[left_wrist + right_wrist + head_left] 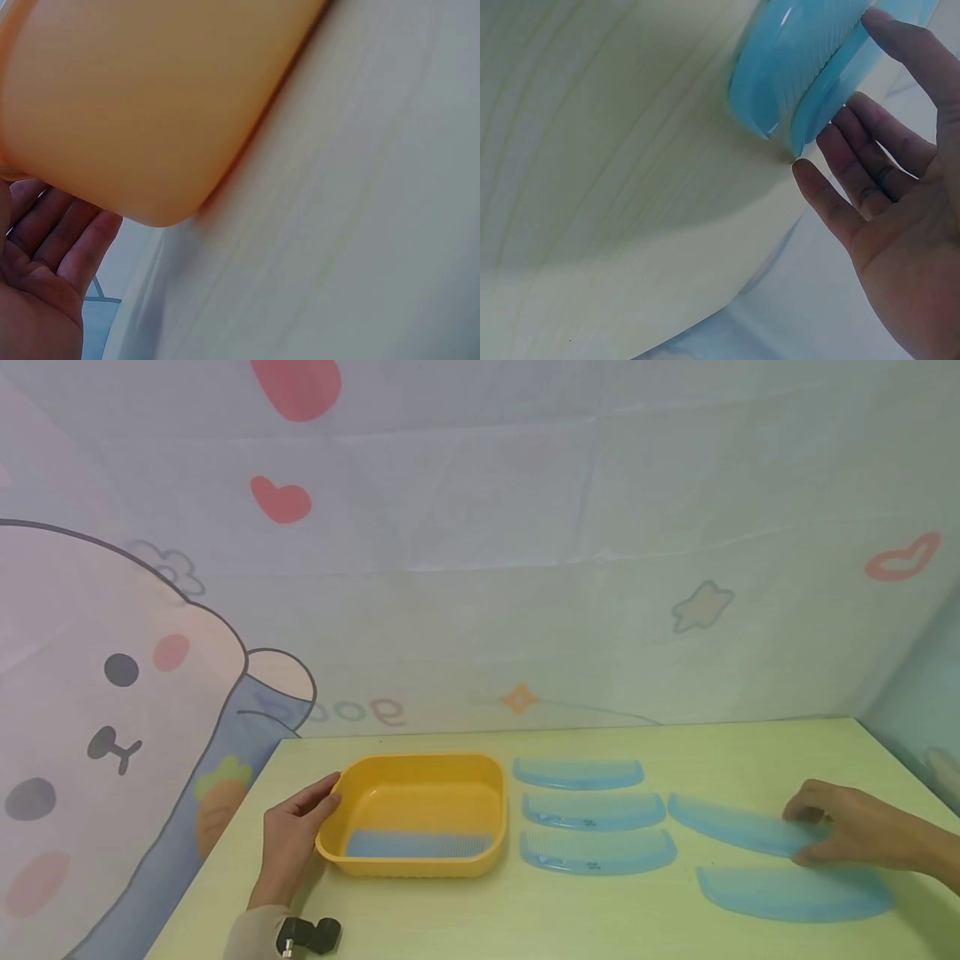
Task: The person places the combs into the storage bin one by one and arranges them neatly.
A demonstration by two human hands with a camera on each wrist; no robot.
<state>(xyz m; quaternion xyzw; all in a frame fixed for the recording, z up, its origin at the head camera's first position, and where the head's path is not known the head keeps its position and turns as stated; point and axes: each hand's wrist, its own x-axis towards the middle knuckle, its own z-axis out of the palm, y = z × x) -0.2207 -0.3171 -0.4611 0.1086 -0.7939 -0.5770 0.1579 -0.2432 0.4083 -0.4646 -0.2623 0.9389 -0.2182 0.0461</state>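
Note:
At the left end of a yellow plastic basin (412, 867), my left hand (296, 831) touches the side near the rim, its fingers fairly straight in the left wrist view. Inside the basin lies a translucent blue comb (416, 844). My right hand (858, 827) pinches the right end of another blue comb (738, 827), thumb on the near edge and fingertips on the far one. This comb slants down toward the right. Just nearer than it lies a similar blue comb (795, 895), partly beneath the right hand in the head view.
Three more blue combs form a column right of the basin: a far one (577, 773), a middle one (592, 811) and a near one (597, 852). All rest on a pale yellow-green table (450, 914). A printed cloth (480, 610) hangs behind its back edge.

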